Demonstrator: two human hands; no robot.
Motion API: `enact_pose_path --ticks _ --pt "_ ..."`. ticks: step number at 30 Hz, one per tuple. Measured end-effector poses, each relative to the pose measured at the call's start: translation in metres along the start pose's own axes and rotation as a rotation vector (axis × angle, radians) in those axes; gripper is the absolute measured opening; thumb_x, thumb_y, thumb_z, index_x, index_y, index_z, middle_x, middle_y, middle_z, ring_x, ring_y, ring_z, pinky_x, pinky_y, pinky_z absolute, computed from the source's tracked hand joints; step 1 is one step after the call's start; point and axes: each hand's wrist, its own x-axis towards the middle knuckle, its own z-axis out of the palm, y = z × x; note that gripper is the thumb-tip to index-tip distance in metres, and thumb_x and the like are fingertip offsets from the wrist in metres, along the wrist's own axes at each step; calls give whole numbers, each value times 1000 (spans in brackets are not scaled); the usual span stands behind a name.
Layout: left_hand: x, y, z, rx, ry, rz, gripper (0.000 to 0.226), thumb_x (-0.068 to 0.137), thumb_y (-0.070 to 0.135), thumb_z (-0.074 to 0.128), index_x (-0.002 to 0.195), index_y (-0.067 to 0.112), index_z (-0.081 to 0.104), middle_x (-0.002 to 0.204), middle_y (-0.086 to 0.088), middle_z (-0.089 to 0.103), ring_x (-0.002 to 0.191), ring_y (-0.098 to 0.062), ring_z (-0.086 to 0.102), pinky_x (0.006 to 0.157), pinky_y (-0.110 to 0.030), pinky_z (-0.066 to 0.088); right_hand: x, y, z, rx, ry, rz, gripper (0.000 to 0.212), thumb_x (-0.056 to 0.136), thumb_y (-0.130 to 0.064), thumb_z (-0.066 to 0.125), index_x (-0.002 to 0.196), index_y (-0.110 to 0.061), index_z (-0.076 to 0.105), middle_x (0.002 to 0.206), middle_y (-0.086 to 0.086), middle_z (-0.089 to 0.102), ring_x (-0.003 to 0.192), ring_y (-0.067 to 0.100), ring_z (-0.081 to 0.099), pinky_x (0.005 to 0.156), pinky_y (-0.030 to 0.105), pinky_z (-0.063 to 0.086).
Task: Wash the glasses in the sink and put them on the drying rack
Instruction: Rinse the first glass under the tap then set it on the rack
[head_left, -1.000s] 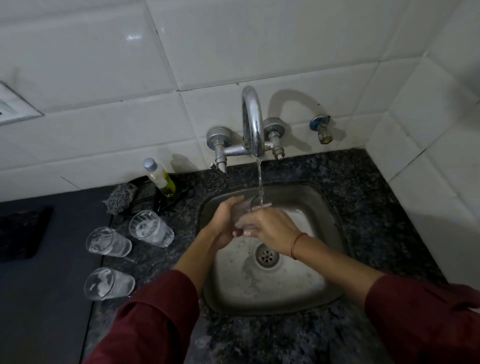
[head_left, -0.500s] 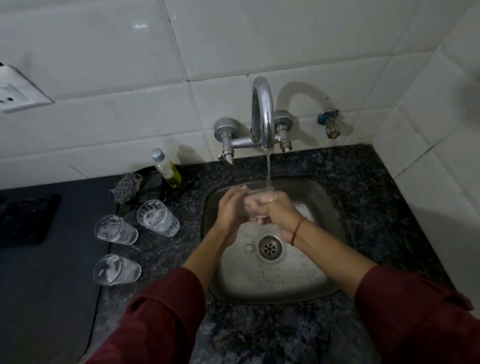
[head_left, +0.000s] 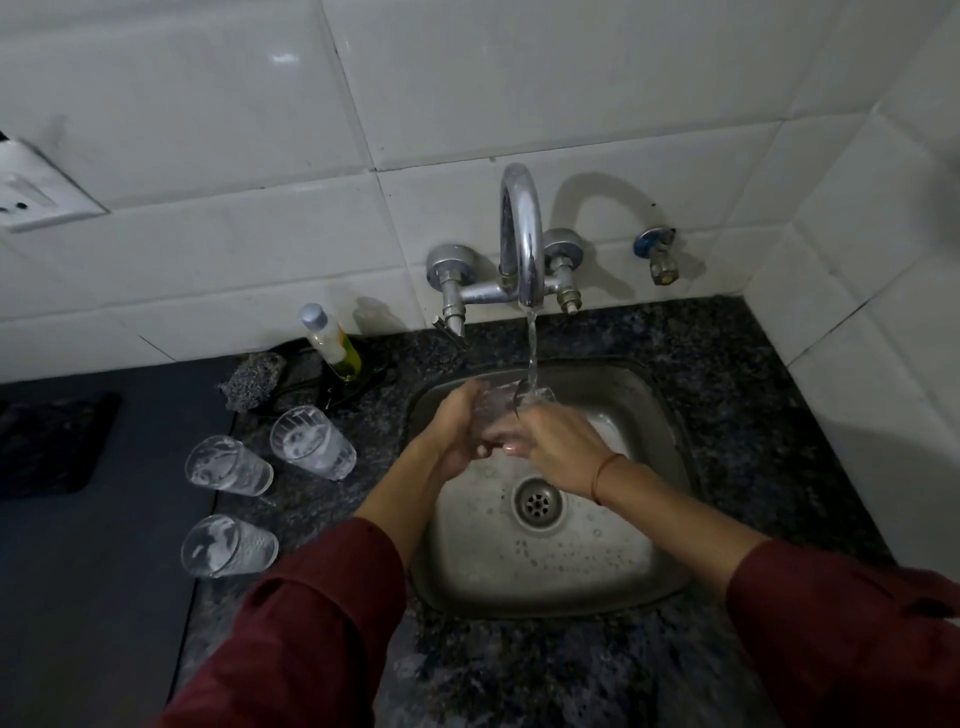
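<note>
- Left hand (head_left: 457, 434) and right hand (head_left: 558, 441): brought together over the far half of the sink, fingers of both curled round one clear glass (head_left: 501, 408), the left on its left side, the right on its right side.
- Clear glass: held between the two hands above the basin, its rim at the far side, directly under the water stream (head_left: 532, 348), which strikes at the rim.
- Faucet (head_left: 522, 234): wall-mounted, chrome, with an arched spout; water is running from it.
- Sink (head_left: 670, 426): square steel basin set into the dark speckled worktop (head_left: 753, 405); drain (head_left: 537, 501) near the middle, droplets and foam on the floor of the basin.
- Three sudsy glasses (head_left: 314, 441) (head_left: 228, 465) (head_left: 228, 545): on the worktop left of the sink, grouped near one another, foam on their inner walls.
- Soap bottle (head_left: 332, 340) and scouring pad (head_left: 252, 382): at the far left of the worktop, against the white tiled wall (head_left: 519, 93).
- Angle valve (head_left: 657, 254): on the wall, right of the faucet.
- Red thread (head_left: 602, 475): round the right wrist; maroon sleeves (head_left: 322, 623) cover both forearms at the near edge.
</note>
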Motion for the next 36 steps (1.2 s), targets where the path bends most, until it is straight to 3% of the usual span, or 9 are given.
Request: enact_pose_path --ticks 5,10,14,20,23,25,30,33,36 --pt "-5 -14 13 14 107 419 22 103 26 57 90 8 61 71 -12 56 50 -17 53 38 -25 41 -1 -6 -5 832 157 303 22 95 -2 62 108 -15 74 97 4 73 83 22 64 55 22 50" --pt "0 -3 1 23 -7 107 33 102 34 45 106 8 65 68 -5 55 38 -10 38 32 -18 22 -9 -6 1 -129 68 -18 25 96 -20 65 117 -31 73 116 0 71 108 20 63 90 37 53" --pt "-4 -11 5 54 105 415 28 102 32 57 90 8 61 71 -13 52 46 -15 45 36 -22 30 -4 -14 -4 704 139 216 25 97 -5 61 118 -13 73 111 6 76 99 19 69 70 27 56" --pt "-4 -3 -13 108 -30 40 40 98 46 53 103 10 70 71 -3 65 45 -12 50 36 -18 30 -4 -12 5 -69 -17 15 26 98 -27 62 122 -34 70 122 -3 70 110 19 63 91 36 51" --pt "-3 -14 -5 28 -4 292 32 98 39 62 103 7 67 84 -10 66 61 -18 61 46 -26 45 0 -13 0 542 63 226 22 98 -11 61 115 -17 74 105 1 74 92 16 64 69 31 49" --pt "-6 -18 -2 80 73 343 27 104 33 54 92 9 62 69 -7 56 49 -15 51 39 -23 32 -2 -11 -5 704 35 241 24 98 -8 60 116 -16 73 108 0 75 94 13 65 63 24 47" --pt "-2 -7 -11 54 -118 29 39 101 40 46 102 5 65 64 -5 58 37 -11 40 31 -16 20 -2 -7 -3 -269 -37 -46 16 95 -31 64 110 -26 69 114 2 70 107 23 64 85 34 50" --pt "0 -8 -3 -53 -90 246 32 97 36 61 110 8 67 92 -9 71 61 -17 62 49 -26 48 4 -6 1 326 123 149 24 91 -12 70 114 -19 74 112 3 74 102 22 67 92 37 55" --pt "-4 -8 7 -7 38 382 21 103 26 57 91 10 61 72 -7 61 55 -19 57 43 -27 45 3 -10 -1 1019 108 324 28 94 2 61 118 -6 72 105 4 74 91 17 67 76 21 54"
